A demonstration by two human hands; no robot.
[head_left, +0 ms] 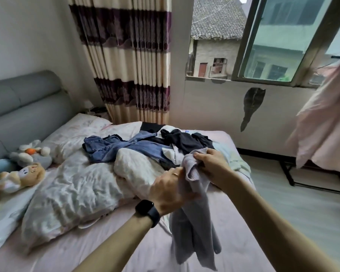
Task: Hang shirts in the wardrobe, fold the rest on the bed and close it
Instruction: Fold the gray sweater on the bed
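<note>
While both hands, left hand and right hand, pinch the lilac knit top at lower centre over the bed, find the shoulder seams, shake flat, then fold.

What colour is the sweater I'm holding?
Pale lilac-grey; the sweater shows best in the head view.

Lilac knit sweater hangs bunched over the bed (mixed clothes heaped behind).
</note>
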